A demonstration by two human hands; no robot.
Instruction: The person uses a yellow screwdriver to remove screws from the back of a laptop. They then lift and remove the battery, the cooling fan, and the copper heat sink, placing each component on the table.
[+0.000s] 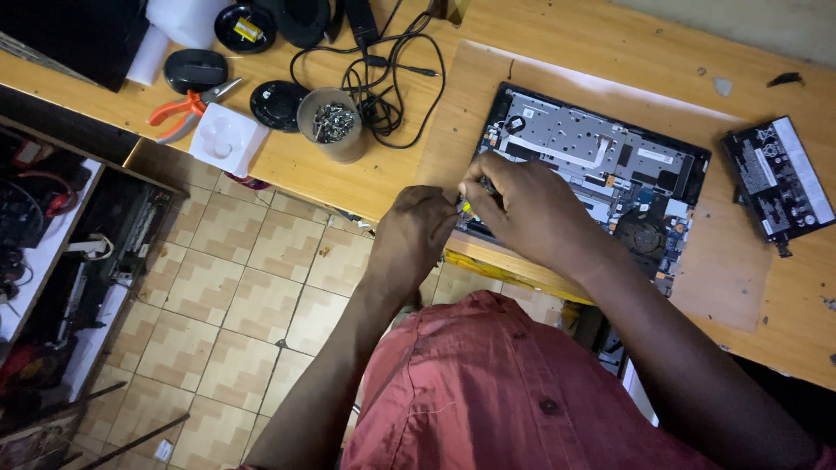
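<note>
An opened laptop lies bottom-up on the wooden desk, its circuit board and fan exposed. My right hand rests over the laptop's near left corner, fingers pinched on a small tool with a yellow tip. My left hand is closed beside it, touching the same tool at the laptop's edge. What the tool's tip touches is hidden by my fingers.
A removed black battery lies at the right. A clear cup of screws, black cables, orange-handled pliers, a white tray and black round lids sit at the left. Tiled floor lies below the desk edge.
</note>
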